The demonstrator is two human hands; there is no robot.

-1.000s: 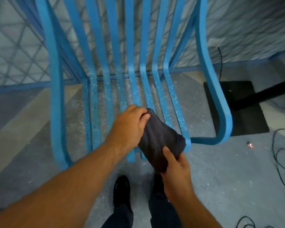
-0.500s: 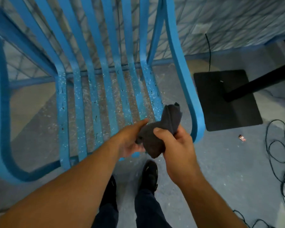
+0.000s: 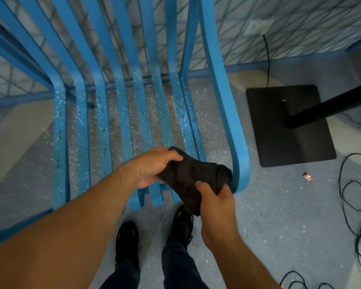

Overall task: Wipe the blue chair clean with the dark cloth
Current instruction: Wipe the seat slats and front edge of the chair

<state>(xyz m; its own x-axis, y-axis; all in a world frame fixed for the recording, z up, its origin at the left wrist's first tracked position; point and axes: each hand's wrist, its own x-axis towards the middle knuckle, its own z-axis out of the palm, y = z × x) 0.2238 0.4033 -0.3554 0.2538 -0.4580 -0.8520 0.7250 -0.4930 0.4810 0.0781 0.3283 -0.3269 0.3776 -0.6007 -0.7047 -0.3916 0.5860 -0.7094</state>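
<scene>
Fingers (image 3: pixel 171 157) of left hand (image 3: pixel 152 170): curled over the upper edge of the cloth (image 3: pixel 188 174) and clamped on it, bare forearm reaching in from the lower left.

Right hand (image 3: pixel 217 203): thumb pressed on top of the cloth's lower part, other fingers hidden beneath, so the hold is a pinch.

Cloth: dark, bunched, stretched between both hands over the front right corner of the seat. One end lies right at the bend of the armrest; whether it touches cannot be told.

Chair (image 3: pixel 223 101): blue and slatted. The seat slats are speckled with pale flecks and short dark marks, the back slats rise toward the top of the view, and a curved armrest runs down the right side.

Shoes (image 3: pixel 127 240): black, a pair, on the floor (image 3: pixel 279 226) just before the seat's front edge, with dark trouser legs above them.

Wrapper (image 3: pixel 307 177): small and reddish, on the floor right of the chair.

Cables (image 3: pixel 358 184): thin, black and looped, along the right edge.

Base plate (image 3: pixel 290 126): black, flat, beyond the wrapper, carrying a black pole (image 3: pixel 331 107).

Wall (image 3: pixel 300 28): pale with a criss-cross pattern. It bears an outlet (image 3: pixel 256 27), and a cord (image 3: pixel 267 59) hangs from there toward the plate.
</scene>
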